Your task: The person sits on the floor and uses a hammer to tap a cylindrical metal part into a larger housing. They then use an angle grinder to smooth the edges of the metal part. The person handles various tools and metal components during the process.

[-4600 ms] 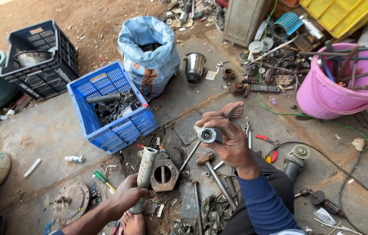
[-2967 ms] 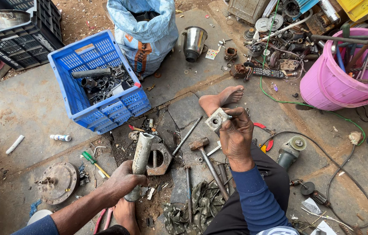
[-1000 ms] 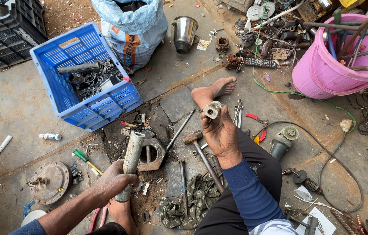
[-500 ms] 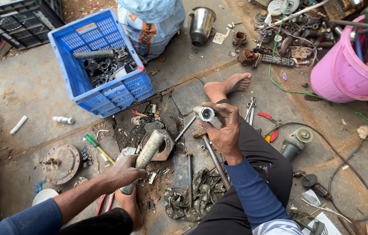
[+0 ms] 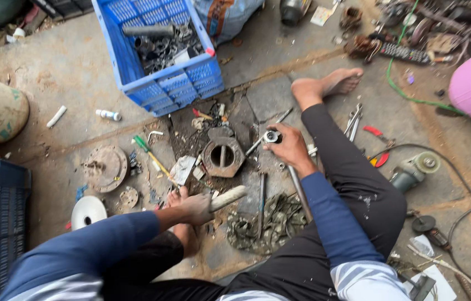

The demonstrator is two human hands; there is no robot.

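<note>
Nearest, the left hand [image 5: 195,207] is closed around 1 end of a pale, dirty cylinder [image 5: 227,198], which sticks out to the right, low over the ground beside a bare foot. Just right of it, a crumpled rag [image 5: 271,223] lies under a long metal rod [image 5: 261,203].

A little farther, the right hand [image 5: 290,147] is curled tight on a small round metal fitting [image 5: 271,136], held up with its open end showing. Left of that hand, a hexagonal metal housing [image 5: 222,156] sits on the ground with its round bore empty. By the look of it, both loose parts are in hand and neither is seated in the housing, so any fitting together is not yet done.

To the right, spanners [image 5: 353,120] and red-handled pliers [image 5: 377,132] lie beside the leg, and an angle grinder [image 5: 413,170] sits beyond the knee. To the left lie a green screwdriver [image 5: 149,153] and a rusty disc [image 5: 104,167].

Farthest, a blue crate [image 5: 160,83] holds pipe pieces and scrap metal, untouched.
</note>
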